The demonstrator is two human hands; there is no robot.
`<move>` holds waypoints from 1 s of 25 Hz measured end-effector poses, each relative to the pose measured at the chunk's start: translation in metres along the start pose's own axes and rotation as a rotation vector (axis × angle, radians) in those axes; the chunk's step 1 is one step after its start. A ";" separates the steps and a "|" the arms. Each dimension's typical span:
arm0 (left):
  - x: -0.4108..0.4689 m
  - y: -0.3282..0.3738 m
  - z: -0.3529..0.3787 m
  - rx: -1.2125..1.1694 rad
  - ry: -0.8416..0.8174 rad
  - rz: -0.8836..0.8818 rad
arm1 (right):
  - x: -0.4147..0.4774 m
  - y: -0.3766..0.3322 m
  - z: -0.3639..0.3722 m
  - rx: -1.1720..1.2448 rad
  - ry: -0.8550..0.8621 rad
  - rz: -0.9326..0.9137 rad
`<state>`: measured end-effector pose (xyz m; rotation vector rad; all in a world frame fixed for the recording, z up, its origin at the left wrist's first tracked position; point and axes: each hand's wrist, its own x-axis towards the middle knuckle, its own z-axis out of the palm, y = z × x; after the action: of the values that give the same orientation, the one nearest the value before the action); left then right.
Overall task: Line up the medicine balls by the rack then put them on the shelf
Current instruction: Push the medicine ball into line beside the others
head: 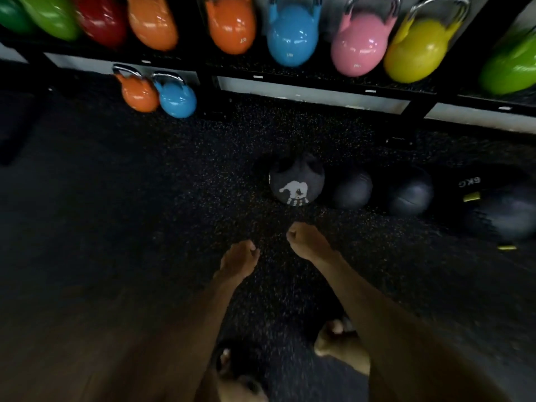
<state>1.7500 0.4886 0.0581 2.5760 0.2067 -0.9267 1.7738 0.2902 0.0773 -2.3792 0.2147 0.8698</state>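
Note:
Several dark medicine balls lie in a row on the black speckled floor in front of the rack. The leftmost ball (295, 182) has a white logo; two plain ones (352, 188) (409, 192) follow, then a big one marked 6KG (475, 187) and a blurred ball (504, 216) at the right edge. My left hand (239, 258) hangs empty with loosely curled fingers, short of the logo ball. My right hand (304, 237) is curled into a fist, holding nothing, just in front of that ball.
The rack shelf (290, 74) runs across the top with coloured kettlebells: orange (230, 24), blue (291, 36), pink (359, 44), yellow (417, 50), green. A small orange kettlebell (137, 92) and a blue one (175, 97) stand on the floor at the left. My bare feet (339, 343) are below.

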 end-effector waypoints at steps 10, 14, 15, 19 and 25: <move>-0.234 -0.130 -0.067 -0.087 -0.026 0.046 | -0.261 -0.119 0.069 -0.003 -0.062 0.037; -0.289 -0.189 -0.056 -0.142 0.017 -0.002 | -0.319 -0.138 0.124 -0.044 -0.067 0.004; -0.302 -0.204 -0.051 -0.154 0.029 -0.010 | -0.331 -0.141 0.141 -0.057 -0.063 -0.002; -0.358 -0.250 -0.024 -0.177 0.031 -0.041 | -0.378 -0.151 0.201 -0.116 -0.062 -0.032; -0.464 -0.323 0.023 -0.129 -0.024 -0.068 | -0.472 -0.152 0.312 -0.116 -0.132 -0.059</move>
<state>1.2934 0.7710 0.2371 2.4516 0.3384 -0.9357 1.2921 0.5721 0.2569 -2.4099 0.0425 1.0323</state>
